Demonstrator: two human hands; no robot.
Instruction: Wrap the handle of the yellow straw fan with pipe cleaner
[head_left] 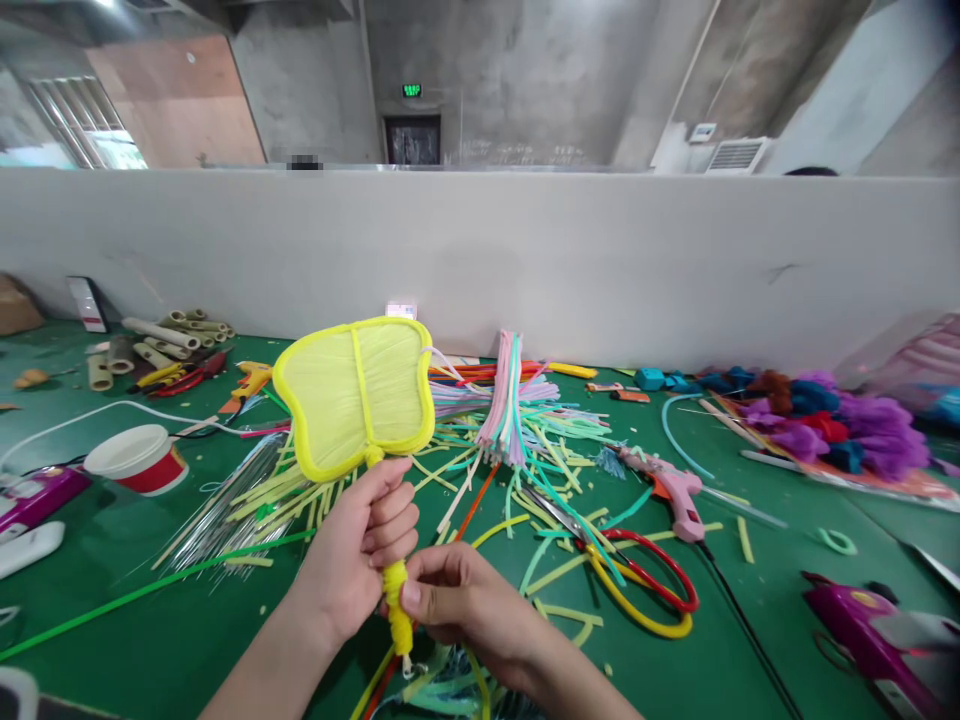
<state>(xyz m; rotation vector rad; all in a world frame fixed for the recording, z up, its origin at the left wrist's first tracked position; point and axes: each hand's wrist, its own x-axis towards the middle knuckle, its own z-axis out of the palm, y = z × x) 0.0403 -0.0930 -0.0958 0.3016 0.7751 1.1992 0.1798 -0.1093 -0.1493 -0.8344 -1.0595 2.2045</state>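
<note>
A yellow hand fan (322,400) with sheer fabric inside a fuzzy wrapped rim stands upright in front of me. My left hand (367,545) is closed round the upper part of its handle. Lower down, my right hand (465,600) pinches the yellow-wrapped handle between thumb and fingers. The bare tip of the handle pokes out below the wrapping. Behind the hands lie cut yellow and green strips and a standing bundle of pink and mint pipe cleaners (504,400).
Red-and-yellow scissors (645,585) and a pink glue gun (675,490) lie to the right. A paper cup (142,460), bamboo pieces (169,340) and thin metal wires (225,510) are on the left. Purple and blue fuzzy pieces (847,420) sit far right. A grey partition (637,270) closes the back.
</note>
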